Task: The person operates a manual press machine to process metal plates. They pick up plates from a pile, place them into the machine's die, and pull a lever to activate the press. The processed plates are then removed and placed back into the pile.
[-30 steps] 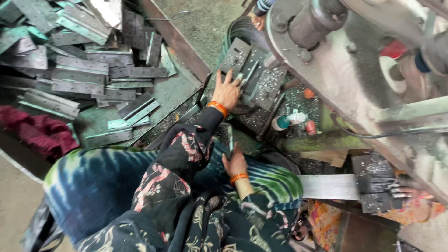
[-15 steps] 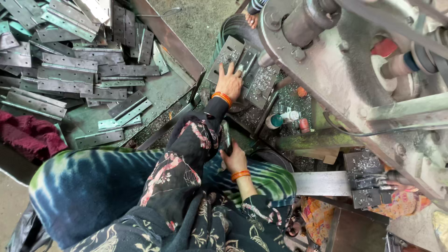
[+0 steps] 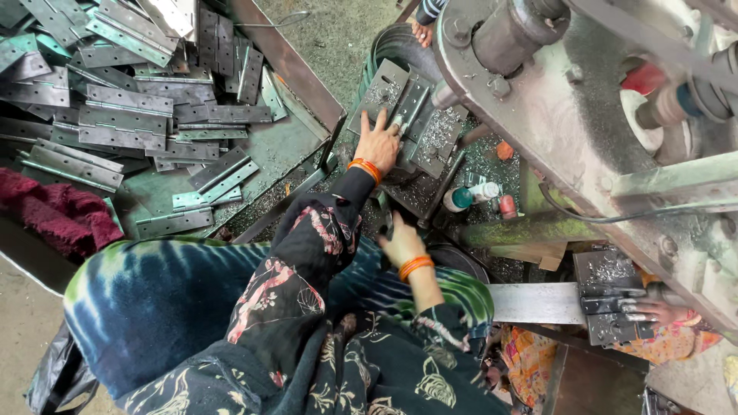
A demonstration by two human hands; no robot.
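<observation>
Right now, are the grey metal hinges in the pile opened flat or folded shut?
Mostly opened flat: the grey metal hinges lie with both leaves spread beside the knuckle. A few are too overlapped to tell.

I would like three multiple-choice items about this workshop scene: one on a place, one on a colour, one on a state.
1. Where does the left hand rest?
A. on the grey metal press block
B. on the dark red cloth
C. on the floor

2. What colour are the bangles on that wrist?
A. blue
B. orange
C. white

3. How are the fingers of the left hand?
A. clenched in a fist
B. spread flat
C. hidden

Answers: 1 A, the palm lies on the block strewn with metal chips; 2 B, an orange band shows at the wrist; 3 B, the fingers fan out over the metal.
</observation>
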